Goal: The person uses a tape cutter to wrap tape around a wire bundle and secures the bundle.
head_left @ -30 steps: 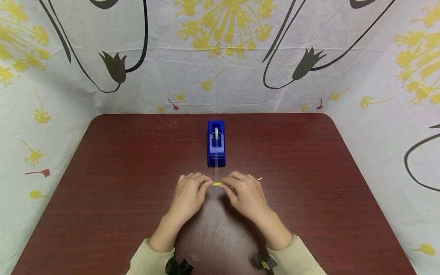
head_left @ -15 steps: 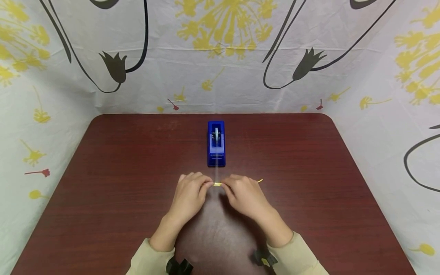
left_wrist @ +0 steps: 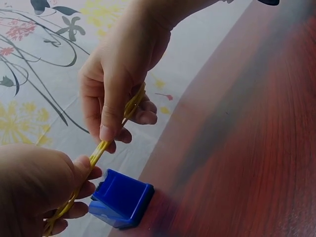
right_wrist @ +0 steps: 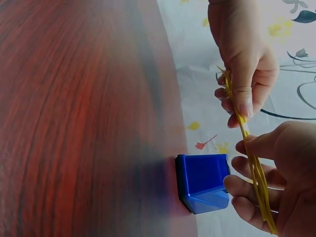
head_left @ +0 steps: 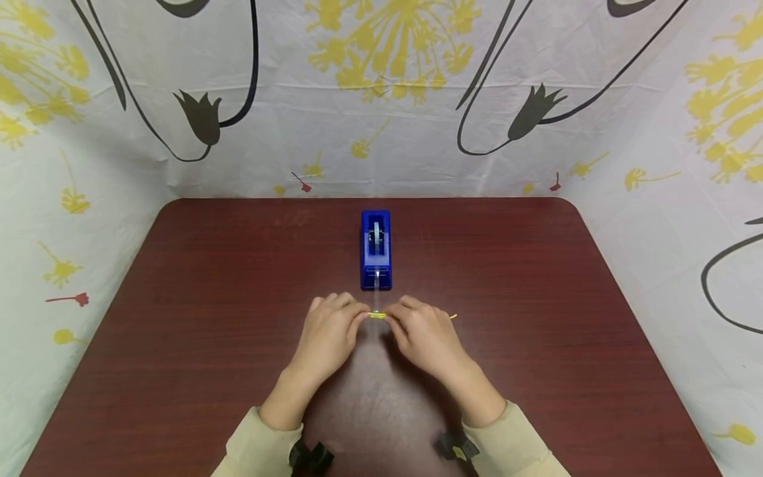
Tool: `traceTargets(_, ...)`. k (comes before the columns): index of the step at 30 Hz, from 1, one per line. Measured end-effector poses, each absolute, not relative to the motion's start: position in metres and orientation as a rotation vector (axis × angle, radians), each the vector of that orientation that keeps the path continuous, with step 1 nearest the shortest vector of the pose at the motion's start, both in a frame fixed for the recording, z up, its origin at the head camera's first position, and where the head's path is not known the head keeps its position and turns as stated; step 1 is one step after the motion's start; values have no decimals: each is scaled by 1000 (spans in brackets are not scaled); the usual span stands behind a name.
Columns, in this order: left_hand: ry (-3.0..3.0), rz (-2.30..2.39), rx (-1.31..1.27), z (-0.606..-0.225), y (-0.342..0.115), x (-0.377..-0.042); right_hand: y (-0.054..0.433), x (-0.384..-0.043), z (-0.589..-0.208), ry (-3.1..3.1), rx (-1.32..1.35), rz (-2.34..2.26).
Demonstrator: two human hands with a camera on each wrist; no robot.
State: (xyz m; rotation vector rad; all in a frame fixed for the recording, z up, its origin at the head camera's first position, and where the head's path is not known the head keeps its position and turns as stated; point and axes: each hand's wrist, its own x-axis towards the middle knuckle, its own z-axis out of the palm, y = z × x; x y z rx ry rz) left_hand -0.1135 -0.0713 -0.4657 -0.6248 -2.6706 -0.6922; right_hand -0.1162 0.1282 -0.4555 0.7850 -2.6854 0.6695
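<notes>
Yellow bundled strands [head_left: 377, 315], like thin cord or wire, stretch between the two hands above the table. My left hand [head_left: 328, 334] pinches one side between thumb and fingers. On the other side, my right hand [head_left: 424, 336] pinches the bundle too, with a loose end poking out past the knuckles. A strip of clear tape [head_left: 376, 299] runs from the blue tape dispenser [head_left: 368, 262] to the short stretch of bundle between the fingertips. Both wrist views show the bundle [left_wrist: 98, 154] crossing from one hand to the other, and the dispenser [right_wrist: 202, 175] just beyond.
The dark red-brown table [head_left: 238, 265] reaches back to a white patterned cloth [head_left: 417, 165], which hangs behind and at both sides. A dark device [head_left: 311, 458] is strapped at the left sleeve and another [head_left: 457, 447] at the right.
Both hands have edged slightly forward with the yellow bundle, toward the dispenser. The tape between dispenser and bundle looks shorter and catches more light. Both pinches stay the same.
</notes>
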Motion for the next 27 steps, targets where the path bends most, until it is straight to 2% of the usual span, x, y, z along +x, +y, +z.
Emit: traceTargets(27, -2756, -742, -666, -463, -72, -115, 131, -119, -461, -2589, 821, 686)
